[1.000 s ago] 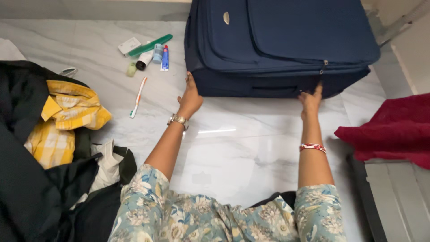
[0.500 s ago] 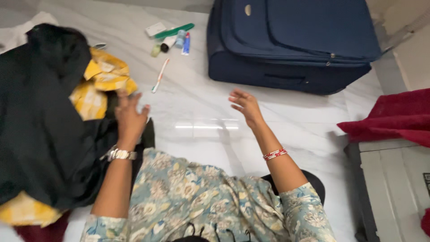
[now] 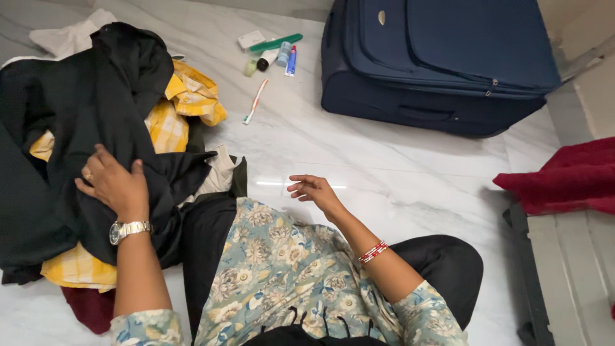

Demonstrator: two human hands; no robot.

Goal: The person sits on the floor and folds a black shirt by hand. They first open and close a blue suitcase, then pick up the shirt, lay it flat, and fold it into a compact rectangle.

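A heap of clothes lies on the white marble floor point(image 3: 397, 173) at my left: a black garment point(image 3: 83, 109) on top, a yellow checked shirt point(image 3: 173, 122) under it. My left hand point(image 3: 114, 184), with a silver watch on its wrist, presses flat on the black garment, fingers spread over the cloth. Over my lap hovers my right hand point(image 3: 312, 189), empty, fingers loosely apart, palm turned left toward the clothes; red bangles ring its wrist. A closed navy suitcase point(image 3: 442, 57) lies flat at the far right, well away from both hands.
Small toiletries point(image 3: 274, 54) and a toothbrush point(image 3: 255, 101) lie on the floor beyond the clothes. A dark red cloth point(image 3: 564, 179) hangs over a ledge at the right. White cloth point(image 3: 64, 38) shows at the far left. My flowered top and black trousers fill the foreground.
Both hands left the suitcase's front edge. The left one went onto the black garment and stays there; the right one drew back toward my lap. The view turned left toward the clothes.
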